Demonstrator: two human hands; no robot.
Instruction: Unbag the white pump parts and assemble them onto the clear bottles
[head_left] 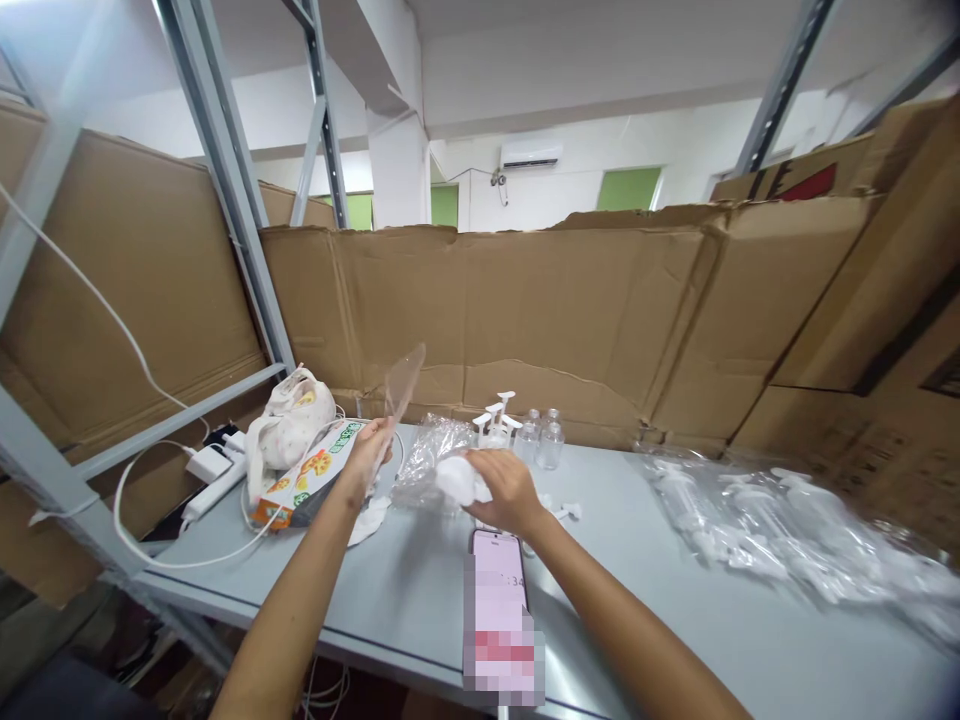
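Observation:
My left hand [373,448] is closed on a clear plastic bag [405,380], which stands up stiffly above the fingers. In my right hand [506,488] is a white bottle [456,482], tilted with one end toward the left; the fingers cover much of it. Behind that hand stand several white pump heads [497,415] and clear bottles [551,445]. Crumpled clear plastic [431,450] lies between the two hands. A small white pump part [571,511] rests on the table just right of my right hand.
A phone [499,590] lies at the table's [405,610] front. To the right are bagged pump bottles [795,520]. On the left sit a printed tissue pack [315,470], a white cloth bag [292,415] and a power strip [217,485] with cables. Cardboard [495,300] walls the back.

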